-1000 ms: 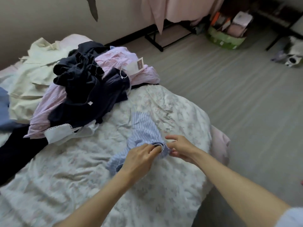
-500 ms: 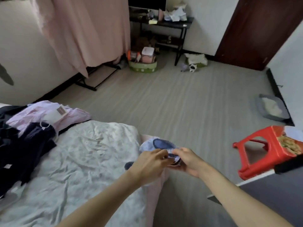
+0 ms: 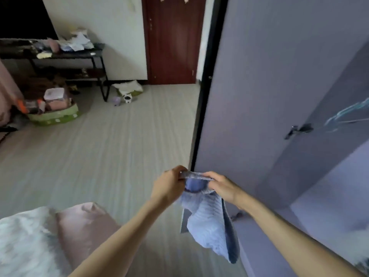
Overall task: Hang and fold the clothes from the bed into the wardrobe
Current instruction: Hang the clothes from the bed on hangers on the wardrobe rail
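Observation:
A small blue striped garment (image 3: 207, 222) hangs in the air in front of me. My left hand (image 3: 169, 184) and my right hand (image 3: 221, 186) both pinch its upper edge, close together. The cloth droops below them in front of the grey wardrobe door (image 3: 259, 96), which fills the right side of the view. A dark handle (image 3: 297, 129) sits on the wardrobe front. The corner of the bed (image 3: 30, 236) with its white floral cover and pink sheet shows at the lower left. The pile of clothes is out of view.
A bare striped floor (image 3: 109, 146) stretches ahead. A green basket of items (image 3: 54, 114) and a black side table (image 3: 60, 56) stand at the far left. A dark red door (image 3: 173, 41) is at the back. Small objects lie on the floor near it.
I have turned right, away from the bed and toward the wardrobe. The blue garment has come off the bed and now hangs from both hands in front of the wardrobe door.

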Motion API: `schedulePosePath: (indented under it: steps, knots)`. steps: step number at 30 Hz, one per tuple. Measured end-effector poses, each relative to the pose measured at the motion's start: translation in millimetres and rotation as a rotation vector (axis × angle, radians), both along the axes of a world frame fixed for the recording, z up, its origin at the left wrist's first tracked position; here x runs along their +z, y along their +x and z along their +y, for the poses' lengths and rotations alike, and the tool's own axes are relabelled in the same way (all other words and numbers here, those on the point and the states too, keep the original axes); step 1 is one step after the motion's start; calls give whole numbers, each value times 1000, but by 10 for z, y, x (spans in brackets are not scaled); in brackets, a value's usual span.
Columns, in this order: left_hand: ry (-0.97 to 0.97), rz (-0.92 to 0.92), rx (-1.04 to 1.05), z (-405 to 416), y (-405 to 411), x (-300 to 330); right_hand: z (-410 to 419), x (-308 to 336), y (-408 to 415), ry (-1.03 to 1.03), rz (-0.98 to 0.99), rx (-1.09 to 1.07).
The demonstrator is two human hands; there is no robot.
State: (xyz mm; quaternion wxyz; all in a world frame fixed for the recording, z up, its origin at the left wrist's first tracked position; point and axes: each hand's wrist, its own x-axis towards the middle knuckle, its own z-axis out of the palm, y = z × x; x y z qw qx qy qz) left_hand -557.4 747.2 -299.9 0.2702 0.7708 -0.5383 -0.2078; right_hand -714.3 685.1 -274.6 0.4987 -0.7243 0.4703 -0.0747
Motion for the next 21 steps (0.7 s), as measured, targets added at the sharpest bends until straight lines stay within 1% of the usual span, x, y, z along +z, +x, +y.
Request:
schedulePosePath:
  steps: [2,4,8,9,12,14,16,19,21]
  knots:
    - [-6,-43,-61,-285,-327,118,-120,-15,-412,-32,87,-95]
    - [-2,-87,-159,-557,-717,236,-214,6,-834,-58,110,-240]
    - [-6,-78,-331,-1010,-1378,489,-402,82,-1622,-176,181,-519]
    - [-10,-82,-340,-1071,-1424,540,-435,96,-1737,-200,209,-531]
    - [-12,-52,-354,-1317,-1569,683,-485,139,-2249,-259,395,-587]
    - [-16,-29,-345,-1495,-1583,755,-478,140,-2613,-295,564,-674]
    - [0,-19,-381,-1666,-1622,781,-458,139,-2899,-341,659,-770]
    - [64,-55,-556,-1857,-1813,754,-538,200,-3101,-449,661,-933]
    - [89,-128,-656,-1962,-1929,723,-637,265,-3162,-480,572,-1017]
